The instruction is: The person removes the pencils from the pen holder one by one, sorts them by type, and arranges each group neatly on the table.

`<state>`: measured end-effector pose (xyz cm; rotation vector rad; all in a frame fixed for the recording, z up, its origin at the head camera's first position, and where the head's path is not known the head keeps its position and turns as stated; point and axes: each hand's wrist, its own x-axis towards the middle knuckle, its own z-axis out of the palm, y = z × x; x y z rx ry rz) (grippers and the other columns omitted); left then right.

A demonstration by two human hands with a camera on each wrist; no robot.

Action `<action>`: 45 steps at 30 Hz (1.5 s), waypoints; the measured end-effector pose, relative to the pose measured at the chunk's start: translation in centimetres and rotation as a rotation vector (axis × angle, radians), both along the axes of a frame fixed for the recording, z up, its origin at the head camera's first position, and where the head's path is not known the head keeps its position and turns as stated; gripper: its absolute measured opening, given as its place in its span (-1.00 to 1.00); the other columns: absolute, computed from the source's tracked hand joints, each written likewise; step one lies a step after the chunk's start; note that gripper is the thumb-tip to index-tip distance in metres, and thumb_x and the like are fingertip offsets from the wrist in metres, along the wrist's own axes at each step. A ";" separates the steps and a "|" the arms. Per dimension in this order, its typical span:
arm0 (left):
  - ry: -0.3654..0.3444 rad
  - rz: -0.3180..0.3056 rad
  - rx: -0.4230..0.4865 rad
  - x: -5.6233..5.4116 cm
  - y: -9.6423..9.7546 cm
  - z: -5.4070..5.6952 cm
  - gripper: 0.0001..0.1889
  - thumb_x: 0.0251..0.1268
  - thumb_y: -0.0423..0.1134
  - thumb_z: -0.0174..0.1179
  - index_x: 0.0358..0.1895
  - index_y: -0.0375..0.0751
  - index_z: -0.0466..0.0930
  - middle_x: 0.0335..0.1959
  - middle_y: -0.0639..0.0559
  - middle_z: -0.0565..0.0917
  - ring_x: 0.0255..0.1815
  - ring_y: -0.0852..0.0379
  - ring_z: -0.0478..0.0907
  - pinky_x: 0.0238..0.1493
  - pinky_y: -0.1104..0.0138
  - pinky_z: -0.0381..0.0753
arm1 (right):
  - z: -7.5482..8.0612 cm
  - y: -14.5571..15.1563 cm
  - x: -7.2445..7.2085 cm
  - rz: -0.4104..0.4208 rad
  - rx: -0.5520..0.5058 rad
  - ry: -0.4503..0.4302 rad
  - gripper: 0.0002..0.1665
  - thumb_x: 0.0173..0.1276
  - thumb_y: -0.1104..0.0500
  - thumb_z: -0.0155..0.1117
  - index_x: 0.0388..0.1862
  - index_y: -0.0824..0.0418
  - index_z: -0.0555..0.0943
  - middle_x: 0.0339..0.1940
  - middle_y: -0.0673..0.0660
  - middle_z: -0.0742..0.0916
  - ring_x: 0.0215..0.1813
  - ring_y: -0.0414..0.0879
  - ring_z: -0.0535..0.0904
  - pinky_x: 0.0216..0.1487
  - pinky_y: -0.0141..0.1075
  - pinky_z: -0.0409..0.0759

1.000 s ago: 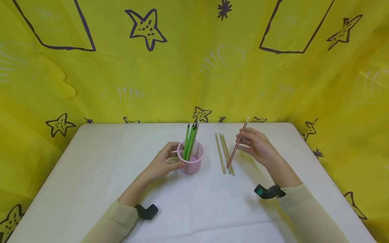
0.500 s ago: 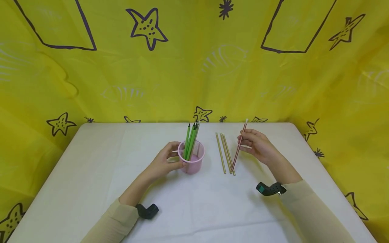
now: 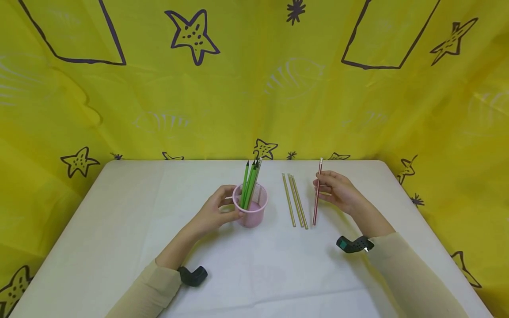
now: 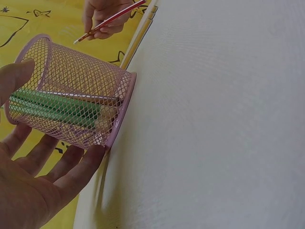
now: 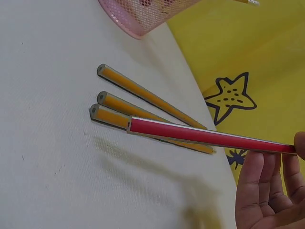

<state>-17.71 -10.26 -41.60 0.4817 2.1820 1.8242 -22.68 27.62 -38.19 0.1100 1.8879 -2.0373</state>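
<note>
My left hand [image 3: 214,212] grips a pink mesh pencil cup [image 3: 252,219] from its left side, thumb at the near side and fingers around the wall. Several green pencils [image 3: 247,190] stand in the cup, leaning, with dark points up; one slimmer pencil with a pale end leans beside them. To the right, my right hand [image 3: 342,193] pinches a red pencil [image 5: 205,135] near its upper end. It hangs nearly upright, slightly tilted, just right of three yellow pencils [image 3: 289,201] that lie on the table. Its lower end looks flat and unsharpened in the right wrist view.
A white-covered table [image 3: 254,269] extends under both arms. Behind and at both sides hangs a yellow curtain [image 3: 230,97] with starfish and fish drawings. Dark wrist cameras [image 3: 193,276] sit on both cuffs.
The red pencil has swung from a slant across the yellow pencils to nearly upright, its lower end moving right. My right hand has shifted slightly right. The left hand and cup stay put.
</note>
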 end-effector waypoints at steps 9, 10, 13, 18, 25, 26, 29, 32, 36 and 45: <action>0.009 -0.009 0.004 0.0 -0.1 -0.1 -0.28 0.18 -0.33 0.40 0.40 -0.17 0.26 0.40 -0.18 0.40 0.38 -0.26 0.39 0.29 -0.05 0.53 | -1.1 0.2 -1.0 0.003 0.094 -0.036 -0.72 0.54 0.06 0.14 0.05 0.22 0.45 -0.21 0.00 0.72 -0.18 -0.16 0.62 -0.10 -0.36 0.70; 0.008 -0.010 0.006 0.0 0.0 0.0 -0.28 0.18 -0.33 0.40 0.40 -0.17 0.26 0.40 -0.18 0.40 0.38 -0.26 0.39 0.29 -0.05 0.53 | -1.2 0.1 -1.0 0.004 0.106 -0.041 -0.68 0.54 0.06 0.15 0.08 0.25 0.43 -0.20 0.01 0.72 -0.18 -0.16 0.62 -0.11 -0.36 0.70; 0.005 -0.010 0.008 0.0 0.0 0.0 -0.28 0.18 -0.34 0.39 0.39 -0.17 0.26 0.40 -0.18 0.39 0.38 -0.26 0.39 0.28 -0.05 0.53 | -1.5 0.0 -1.2 0.012 0.146 -0.056 -0.57 0.54 0.07 0.15 0.19 0.33 0.38 -0.16 0.04 0.71 -0.19 -0.15 0.60 -0.13 -0.36 0.69; 0.005 -0.011 0.010 -0.1 0.1 -0.1 -0.29 0.18 -0.36 0.39 0.39 -0.19 0.26 0.40 -0.19 0.40 0.38 -0.27 0.39 0.28 -0.04 0.54 | -1.7 -0.4 -1.4 0.021 0.233 -0.078 -0.45 0.54 0.08 0.12 0.33 0.37 0.31 -0.08 0.08 0.69 -0.16 -0.12 0.58 -0.16 -0.37 0.69; 0.007 -0.006 0.008 -0.1 0.0 -0.1 -0.29 0.18 -0.35 0.39 0.39 -0.19 0.26 0.39 -0.18 0.41 0.37 -0.26 0.39 0.28 -0.04 0.53 | -1.8 -1.1 -1.8 0.041 0.342 -0.068 -0.43 0.54 0.10 0.13 0.38 0.36 0.30 -0.11 0.11 0.69 -0.19 -0.13 0.57 -0.22 -0.38 0.69; 0.009 -0.008 0.007 -0.1 0.0 -0.1 -0.29 0.18 -0.35 0.39 0.39 -0.19 0.26 0.39 -0.18 0.40 0.37 -0.26 0.39 0.28 -0.04 0.53 | -1.9 -1.1 -1.9 0.037 0.351 -0.070 -0.44 0.53 0.10 0.14 0.37 0.35 0.31 -0.12 0.11 0.69 -0.20 -0.13 0.57 -0.23 -0.38 0.69; 0.005 -0.005 0.004 -0.1 0.1 -0.1 -0.29 0.18 -0.34 0.40 0.39 -0.17 0.27 0.38 -0.16 0.42 0.36 -0.23 0.42 0.27 -0.02 0.55 | -2.1 -1.1 -2.1 0.031 0.380 -0.072 -0.45 0.52 0.12 0.16 0.37 0.33 0.33 -0.15 0.11 0.68 -0.25 -0.14 0.56 -0.26 -0.38 0.69; -0.001 -0.002 -0.002 -0.1 0.1 0.0 -0.29 0.18 -0.34 0.41 0.38 -0.16 0.27 0.38 -0.15 0.42 0.36 -0.22 0.42 0.27 -0.02 0.55 | -2.2 -1.1 -2.2 0.029 0.396 -0.071 -0.46 0.51 0.13 0.17 0.36 0.31 0.35 -0.18 0.12 0.66 -0.26 -0.13 0.54 -0.26 -0.38 0.69; -0.007 0.003 -0.001 -0.1 0.1 0.0 -0.29 0.17 -0.33 0.42 0.38 -0.13 0.28 0.39 -0.13 0.41 0.37 -0.21 0.41 0.28 -0.02 0.54 | -2.3 -1.0 -2.2 0.040 0.396 -0.063 -0.45 0.51 0.14 0.17 0.38 0.31 0.35 -0.17 0.14 0.64 -0.24 -0.12 0.55 -0.22 -0.38 0.70; 0.022 -0.012 -0.005 -0.1 0.0 0.0 -0.29 0.19 -0.33 0.39 0.39 -0.19 0.26 0.39 -0.21 0.40 0.37 -0.28 0.40 0.27 -0.06 0.54 | -2.1 -1.1 -1.8 0.052 0.367 -0.065 -0.42 0.51 0.13 0.17 0.40 0.34 0.33 -0.13 0.15 0.65 -0.18 -0.12 0.58 -0.14 -0.35 0.72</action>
